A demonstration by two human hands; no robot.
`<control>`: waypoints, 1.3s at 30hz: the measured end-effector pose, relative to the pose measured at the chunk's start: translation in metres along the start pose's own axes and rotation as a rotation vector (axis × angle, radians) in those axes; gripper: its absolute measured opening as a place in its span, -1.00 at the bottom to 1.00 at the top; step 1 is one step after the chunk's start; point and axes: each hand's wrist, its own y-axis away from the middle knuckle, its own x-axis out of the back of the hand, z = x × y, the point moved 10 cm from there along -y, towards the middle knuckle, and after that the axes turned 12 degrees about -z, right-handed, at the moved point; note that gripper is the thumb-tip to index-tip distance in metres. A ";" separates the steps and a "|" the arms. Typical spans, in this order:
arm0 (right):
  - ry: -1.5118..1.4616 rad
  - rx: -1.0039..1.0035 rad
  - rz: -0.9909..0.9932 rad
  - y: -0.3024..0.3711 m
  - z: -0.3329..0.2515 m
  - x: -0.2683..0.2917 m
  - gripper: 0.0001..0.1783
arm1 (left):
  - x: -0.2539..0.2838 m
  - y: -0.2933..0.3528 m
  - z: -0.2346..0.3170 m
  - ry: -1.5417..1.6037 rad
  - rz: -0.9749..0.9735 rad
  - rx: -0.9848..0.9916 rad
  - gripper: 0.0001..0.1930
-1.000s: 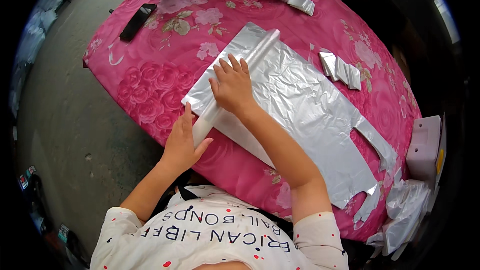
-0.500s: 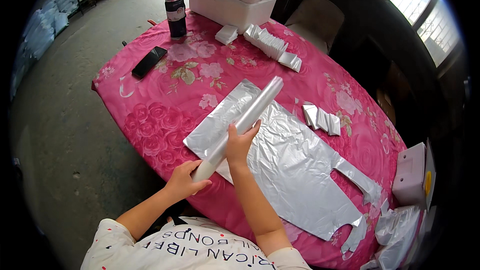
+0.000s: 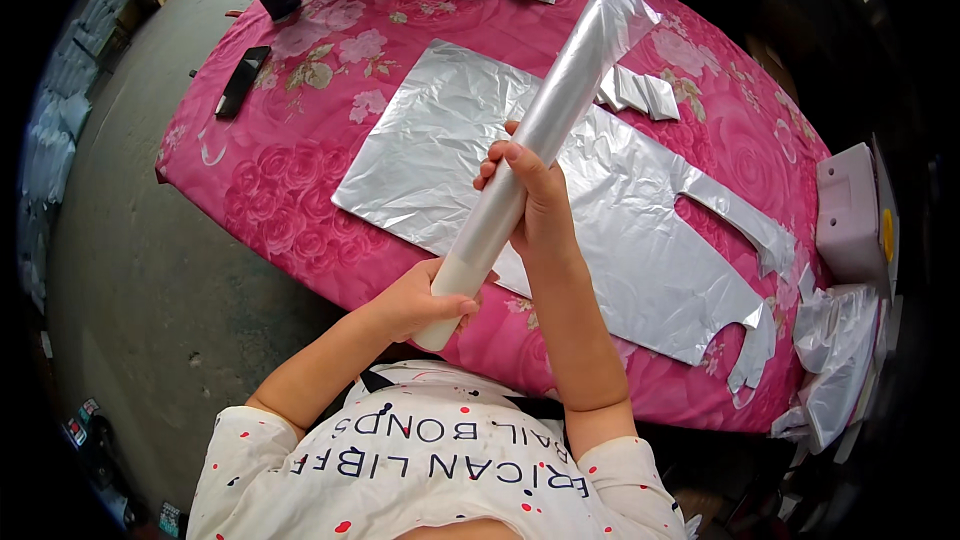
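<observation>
Lifted since a second ago: film roll, then lying on the silvery sheet, now held aslant above it, far end raised. Tabletop, pink and floral, biggest thing about. Next the sheet, flat, two strap-like ends toward the right. Then crumpled bags at the right rim. Roll smaller: left grip clasped round its near end, right grip wrapped round its middle, thumb on top. Smaller again, phone; least, white packets just beyond the sheet. Far end of roll unsupported, film flaring loose. Judgement: that flap could snag or unwind if the roll turns; a low swing of the overhang might scatter those packets; slack in the left grip could let the near end drop. Edges: near rim runs close by the left grip; straps lie near the right rim. Open room: left of the sheet, toward the phone.
</observation>
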 end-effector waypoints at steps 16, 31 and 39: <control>0.002 -0.025 0.318 0.048 0.043 0.084 -0.36 | 0.040 0.018 -0.009 -0.719 0.408 0.136 -0.49; 0.705 -0.315 0.189 0.028 -0.023 0.152 -0.48 | 0.061 0.071 -0.043 -0.462 0.358 0.506 -0.69; 0.880 -0.414 0.227 0.023 -0.036 0.163 -0.63 | 0.061 0.083 -0.084 -0.049 0.144 0.514 -0.57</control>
